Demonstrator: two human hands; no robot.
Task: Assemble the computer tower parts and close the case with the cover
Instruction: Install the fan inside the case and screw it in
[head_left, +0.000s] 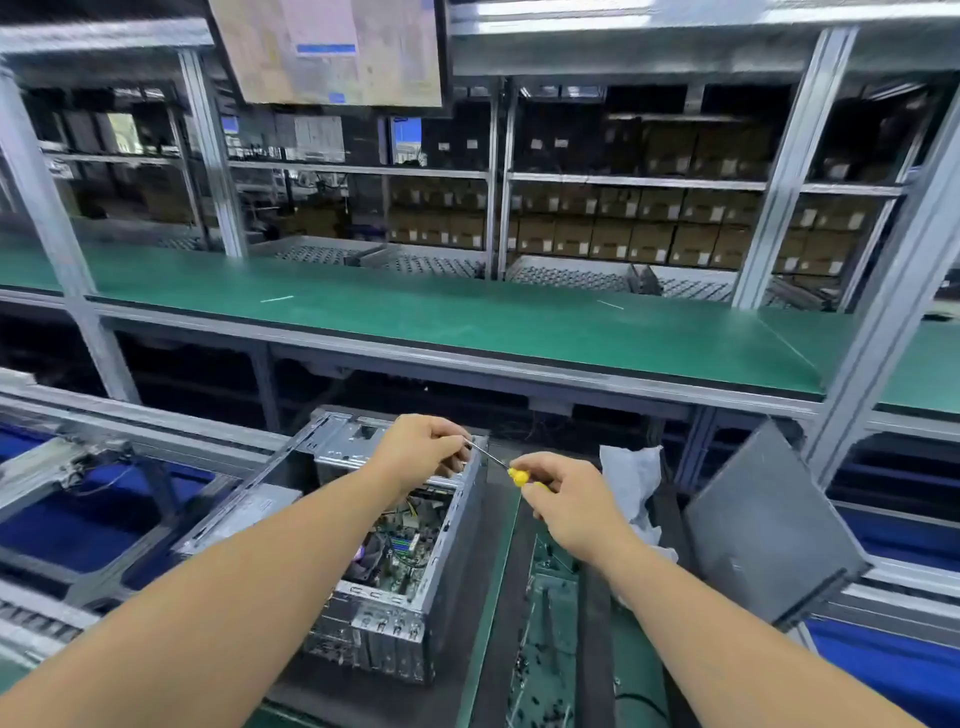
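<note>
**Both hands on a screwdriver above the open tower**

The computer case (415, 571) lies on its side with the top open, near the middle of the scene, resting on a dark mat on the green work surface (488, 623). Inside it the motherboard (400, 545) shows, with wires and a fan near its near-left part. The metal drive cage (348, 441) sits at the far end of the case.

The right hand (566, 499) grips the yellow handle of a screwdriver (519, 475), fingers curled round it. The thin shaft runs up and left to the left hand (426, 447), whose fingertips pinch the tip end just above the far right corner of the case. Whether a screw sits at the tip is too small to tell.

The cover (769, 530), a dark grey panel, leans tilted to the right of the hands, well apart from the case. Between it and the right hand lies a crumpled clear plastic bag (631, 478). Small dark screws (540, 670) are scattered on the near strip right of the case.

Farther off a long green bench (415, 322) spans the scene, with shelves of brown cartons (623, 228) behind it and a screen (332, 52) hanging at the top.
</note>
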